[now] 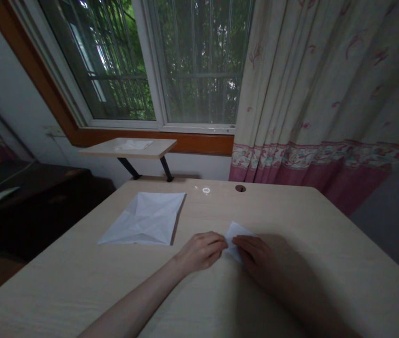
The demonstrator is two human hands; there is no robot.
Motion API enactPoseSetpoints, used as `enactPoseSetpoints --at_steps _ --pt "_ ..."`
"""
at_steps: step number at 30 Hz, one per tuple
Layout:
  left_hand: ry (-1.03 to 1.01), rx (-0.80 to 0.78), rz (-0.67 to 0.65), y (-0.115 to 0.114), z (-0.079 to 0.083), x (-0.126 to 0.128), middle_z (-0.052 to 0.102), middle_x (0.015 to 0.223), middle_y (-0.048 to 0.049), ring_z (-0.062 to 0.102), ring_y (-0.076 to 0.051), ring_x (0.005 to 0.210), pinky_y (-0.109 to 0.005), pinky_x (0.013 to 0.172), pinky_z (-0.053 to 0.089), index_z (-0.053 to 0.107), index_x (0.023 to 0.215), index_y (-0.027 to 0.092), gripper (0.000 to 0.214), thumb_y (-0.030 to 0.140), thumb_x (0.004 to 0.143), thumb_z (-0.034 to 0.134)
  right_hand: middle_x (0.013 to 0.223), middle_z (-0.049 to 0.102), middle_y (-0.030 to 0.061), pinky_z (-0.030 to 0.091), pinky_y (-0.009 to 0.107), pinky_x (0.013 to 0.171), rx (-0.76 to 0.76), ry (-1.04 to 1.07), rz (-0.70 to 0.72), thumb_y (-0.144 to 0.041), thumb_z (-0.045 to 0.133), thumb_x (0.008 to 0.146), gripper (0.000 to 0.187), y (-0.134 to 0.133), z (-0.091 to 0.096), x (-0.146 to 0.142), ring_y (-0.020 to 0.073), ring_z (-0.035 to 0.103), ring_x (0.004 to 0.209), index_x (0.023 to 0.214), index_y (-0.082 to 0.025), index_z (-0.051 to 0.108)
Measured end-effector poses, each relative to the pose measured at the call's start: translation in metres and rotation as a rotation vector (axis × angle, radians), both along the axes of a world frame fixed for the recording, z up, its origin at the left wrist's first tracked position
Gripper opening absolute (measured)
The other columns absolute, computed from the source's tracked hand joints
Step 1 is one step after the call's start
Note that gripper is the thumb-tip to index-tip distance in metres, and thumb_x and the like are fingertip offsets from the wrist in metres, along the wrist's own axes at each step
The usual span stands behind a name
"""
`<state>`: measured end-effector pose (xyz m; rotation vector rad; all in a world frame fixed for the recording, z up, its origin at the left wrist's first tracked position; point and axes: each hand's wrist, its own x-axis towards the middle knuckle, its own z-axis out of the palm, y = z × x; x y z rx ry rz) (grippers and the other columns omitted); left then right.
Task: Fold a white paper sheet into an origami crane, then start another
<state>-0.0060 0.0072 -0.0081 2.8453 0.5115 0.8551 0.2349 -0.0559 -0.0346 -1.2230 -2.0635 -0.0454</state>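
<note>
A small folded piece of white paper (235,230) lies on the desk between my two hands. My left hand (204,251) is closed at the paper's left corner, with its fingertips pinching that edge. From the right, my right hand (256,253) lies over the paper, fingers stretched and pressed together flat on its surface. Part of the paper's right side is hidden under that hand. Farther to the left, a larger creased sheet of white paper (146,218) rests flat, apart from both hands.
The light wooden desk (80,267) has a round cable hole (240,188) near its back edge. A raised shelf (143,149) at the back left carries crumpled white paper (134,144). Behind stand a window and a patterned curtain (312,94). A dark cabinet (44,188) is at left.
</note>
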Motion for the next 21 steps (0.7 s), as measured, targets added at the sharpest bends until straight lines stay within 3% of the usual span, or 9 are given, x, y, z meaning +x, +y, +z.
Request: enactPoseSetpoints --at_steps 10,16,21 --pt "-0.042 -0.013 -0.020 0.002 -0.002 -0.001 0.073 0.107 -0.0078 0.069 -0.018 0.100 -0.029 0.089 0.059 0.068 0.113 0.017 0.025 0.017 0.104 0.045 0.108 0.078 0.0063 0.060 0.041 0.093 0.031 0.034 0.017 -0.012 0.049 0.094 0.031 -0.001 0.012 -0.004 0.0232 0.074 0.100 0.112 -0.023 0.072" --pt "-0.115 0.039 -0.036 0.002 -0.002 -0.001 0.073 0.106 -0.0091 0.070 -0.018 0.100 -0.030 0.087 0.061 0.067 0.115 0.016 0.024 0.016 0.104 0.045 0.118 0.075 0.0047 0.057 0.044 0.097 0.061 0.098 0.019 -0.021 0.050 0.099 0.033 -0.003 0.014 -0.003 0.0224 0.069 0.108 0.128 -0.028 0.064" --pt "-0.265 -0.052 -0.019 0.000 0.000 0.000 0.075 0.106 -0.0097 0.071 -0.018 0.099 -0.029 0.087 0.061 0.068 0.114 0.016 0.023 0.013 0.102 0.049 0.123 0.072 0.0044 0.050 0.048 0.102 0.154 0.115 -0.008 -0.021 0.046 0.101 0.037 -0.009 0.021 0.000 0.0240 0.065 0.113 0.135 -0.029 0.058"
